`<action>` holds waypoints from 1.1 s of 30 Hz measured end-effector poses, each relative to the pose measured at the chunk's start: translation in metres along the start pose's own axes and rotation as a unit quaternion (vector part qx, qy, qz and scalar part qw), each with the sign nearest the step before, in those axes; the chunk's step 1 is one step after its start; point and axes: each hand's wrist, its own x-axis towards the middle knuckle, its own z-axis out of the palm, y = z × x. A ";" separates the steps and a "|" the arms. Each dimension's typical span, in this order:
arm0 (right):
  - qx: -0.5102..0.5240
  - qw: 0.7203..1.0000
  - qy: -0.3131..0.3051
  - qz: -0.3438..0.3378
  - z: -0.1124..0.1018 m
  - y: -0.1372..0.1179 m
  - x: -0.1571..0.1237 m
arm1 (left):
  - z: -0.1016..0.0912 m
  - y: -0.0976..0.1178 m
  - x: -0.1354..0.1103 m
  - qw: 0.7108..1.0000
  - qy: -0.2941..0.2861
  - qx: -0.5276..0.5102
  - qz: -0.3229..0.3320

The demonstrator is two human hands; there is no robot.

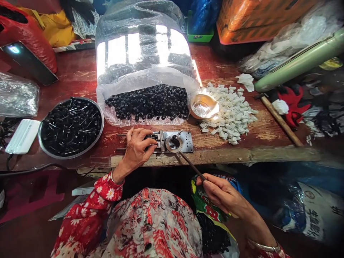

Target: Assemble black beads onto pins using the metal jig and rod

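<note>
My left hand (137, 150) lies on a steel jig plate (182, 141) at the table's front edge, its fingers gripping the plate's small sliding clamp. My right hand (223, 195) is below the table edge and pinches a thin dark rod (191, 165). The rod's tip reaches into a round steel ring (173, 142) on the plate. Behind the jig, a clear plastic bag (146, 71) holds a mass of black beads (147, 102). A steel bowl (99, 125) of black beads and pins stands to the left.
White chips (228, 116) and a small cream dish (204, 106) lie on the wooden table (236, 138) right of the bag. Beyond them are a wooden-handled hammer (281, 120), a red glove (292, 104) and a green tube (298, 64). Bags crowd the surroundings.
</note>
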 end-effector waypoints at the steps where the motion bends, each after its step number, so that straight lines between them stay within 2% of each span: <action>1: 0.000 1.000 -0.002 -0.002 -0.001 0.000 0.000 | 0.000 0.001 0.000 1.000 -0.001 0.001 -0.004; 7: 0.000 1.000 0.000 -0.008 0.004 0.002 0.000 | -0.003 -0.003 -0.007 1.000 0.030 -0.005 0.007; 13: 0.021 0.999 0.046 -0.017 0.040 0.006 -0.004 | -0.025 -0.029 -0.027 0.997 0.077 -0.019 -0.004; 17: -0.006 0.996 0.081 -0.031 0.060 0.002 -0.006 | -0.027 -0.042 -0.036 0.998 0.049 0.026 -0.003; 22: -0.003 0.993 0.115 -0.040 0.071 -0.002 -0.007 | -0.011 -0.042 -0.037 0.995 -0.007 0.102 0.020; 25: 0.013 0.992 0.114 -0.042 0.071 0.000 -0.007 | -0.005 -0.041 -0.036 0.993 -0.009 0.118 0.016; 30: 0.037 0.995 0.085 -0.032 0.068 0.003 -0.007 | -0.005 -0.042 -0.035 0.992 -0.013 0.120 0.021; 33: 0.049 0.994 0.095 -0.027 0.075 0.000 -0.007 | -0.003 -0.043 -0.034 0.991 -0.013 0.128 0.027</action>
